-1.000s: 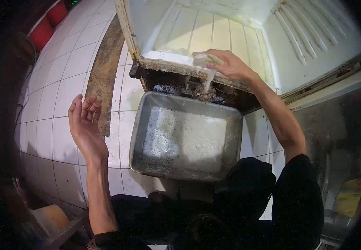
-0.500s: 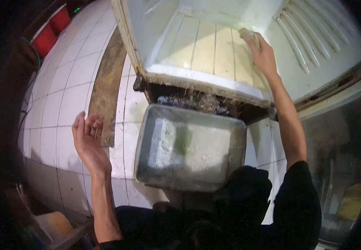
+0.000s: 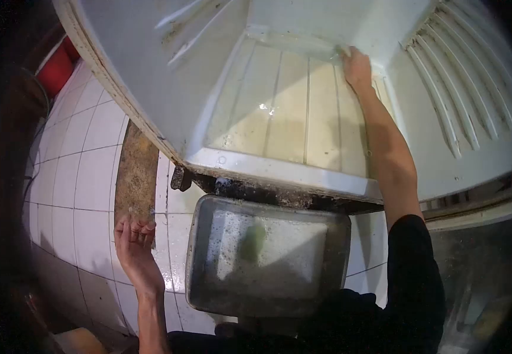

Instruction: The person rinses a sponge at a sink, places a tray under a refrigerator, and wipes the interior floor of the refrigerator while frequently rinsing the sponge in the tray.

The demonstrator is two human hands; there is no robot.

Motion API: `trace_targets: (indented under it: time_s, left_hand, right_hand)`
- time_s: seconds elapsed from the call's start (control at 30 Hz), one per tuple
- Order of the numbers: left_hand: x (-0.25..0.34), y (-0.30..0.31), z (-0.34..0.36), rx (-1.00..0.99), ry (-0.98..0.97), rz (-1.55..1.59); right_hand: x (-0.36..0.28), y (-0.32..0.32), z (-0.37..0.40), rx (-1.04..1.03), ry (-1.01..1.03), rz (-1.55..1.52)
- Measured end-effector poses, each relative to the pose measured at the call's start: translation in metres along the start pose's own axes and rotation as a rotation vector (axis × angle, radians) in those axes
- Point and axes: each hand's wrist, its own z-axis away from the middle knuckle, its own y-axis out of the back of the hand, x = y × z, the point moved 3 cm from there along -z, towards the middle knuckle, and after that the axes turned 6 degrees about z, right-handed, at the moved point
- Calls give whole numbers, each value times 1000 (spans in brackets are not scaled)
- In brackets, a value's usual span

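Right hand [image 3: 357, 69]: fingers closed on small greenish pad [image 3: 342, 52], mostly hidden, at far right corner of cabinet floor [image 3: 291, 124]. Pad lies at the fingertips, on their left; long axis unclear. Left hand [image 3: 139, 259] well apart, loosely curled, nothing visible in it, left of basin [image 3: 196, 253].

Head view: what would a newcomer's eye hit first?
Probably the big, pale cabinet interior filling the upper middle and right, its floor wet and grooved, with the right hand reaching to the back. Next, the grey basin of cloudy water on the white tiles just below it. Then the red container at upper left.
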Motion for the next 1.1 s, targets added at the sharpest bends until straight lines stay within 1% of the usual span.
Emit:
trace_targets:
  time_s: [0.03,0.1,0.13,0.17,0.23,0.27,0.33,0.37,0.43,0.47,0.53,0.57,0.63,0.67,0.73,0.77,0.83,0.9,0.97,1.03,1.07,1.1]
  left_hand:
    - [-1,-2,0,5,16,-1]
    - [-1,-1,-3,19,33,-3]
    - [-2,0,-3,38,35,0]
    - [-2,0,-4,56,36,4]
    - [-6,1,-8,78,45,30]
    - [-8,0,-10,87,55,54]
    - [-15,0,-13,81,86,76]
    - [-18,-1,-13,86,107,103]
    - [-19,-3,-13,75,101,112]
    - [-18,-3,-12,65,106,106]
    - [-15,-2,-11,88,98,98]
    - [-13,-1,-9,104,102,89]
    - [-8,-7,-7,134,92,72]
    - [-4,-8,-6,155,81,59]
    - [0,-7,-2,156,66,59]
    - [3,-7,-1,149,58,57]
    - [9,-6,3,151,24,60]
    - [17,-6,4,132,9,43]
    - [20,-9,3,127,-27,68]
    - [20,-18,2,113,-15,69]
    - [20,-22,1,96,-23,72]
    - [15,-21,0,101,-12,75]
  right_hand:
    - [-3,2,0,-6,2,-4]
    - [1,-1,2,-234,-190,386]
    - [3,-18,-7,-217,-131,409]
    - [1,-29,-15,-218,-126,408]
    - [-22,-48,-26,-322,-47,243]
    - [-30,-54,-25,-320,-45,246]
    - [-47,-56,-18,-18,192,2]
    - [-48,-51,-22,-9,202,0]
    - [-52,-34,-23,-133,194,-233]
    - [-56,-27,-22,-133,198,-238]
    - [-57,-22,-23,-206,-121,-61]
    - [-63,-33,-22,-214,-120,-65]
    - [-87,-52,-24,-68,10,-47]
    - [-95,-55,-28,-69,13,-57]
    - [-128,-50,-41,-309,229,-344]
    - [-141,-45,-47,-305,238,-357]
    - [-162,-43,-50,-274,185,-603]
    - [-177,-57,-37,-253,209,-584]
    - [-178,-63,-29,-237,241,-543]
    - [-182,-45,-14,-366,328,-626]
    - [-186,-36,-6,-383,329,-619]
    - [-194,-25,3,-441,341,-617]
